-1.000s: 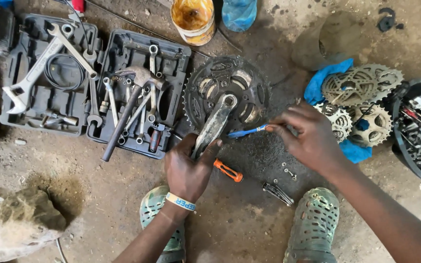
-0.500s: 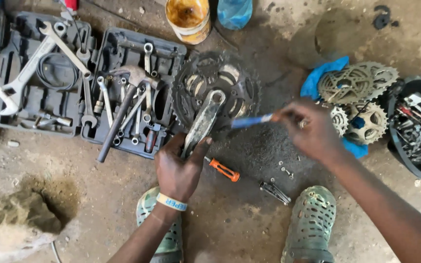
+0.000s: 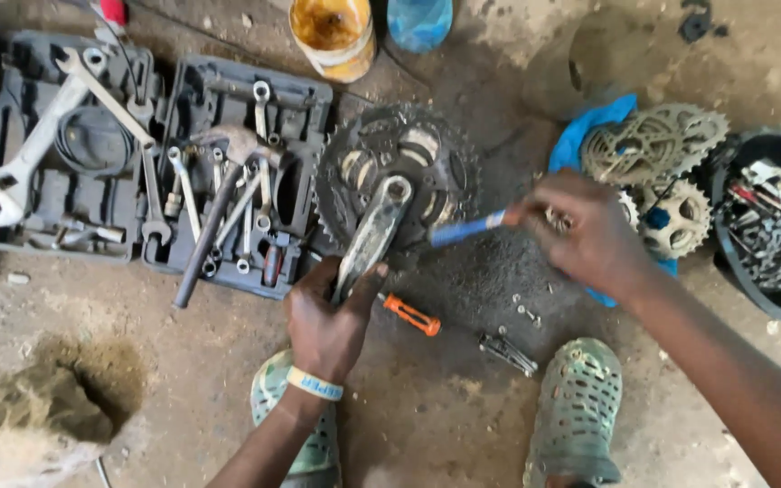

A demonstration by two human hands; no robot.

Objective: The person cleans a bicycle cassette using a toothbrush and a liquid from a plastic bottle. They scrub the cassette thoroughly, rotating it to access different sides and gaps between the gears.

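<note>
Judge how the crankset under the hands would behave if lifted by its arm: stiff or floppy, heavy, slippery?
The crankset looks all metal, so it is probably rigid and fairly heavy. Its dark, grimy toothed rings suggest grease, so it may slip, though the left hand wraps the arm firmly. Lifted by the arm, the wide ring end would likely droop.

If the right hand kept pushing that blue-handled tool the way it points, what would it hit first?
Probably the crank arm. The right hand aims the blue-handled tool leftward over the chainring, and its tip seems nearly there, though height above it is unclear.
</note>
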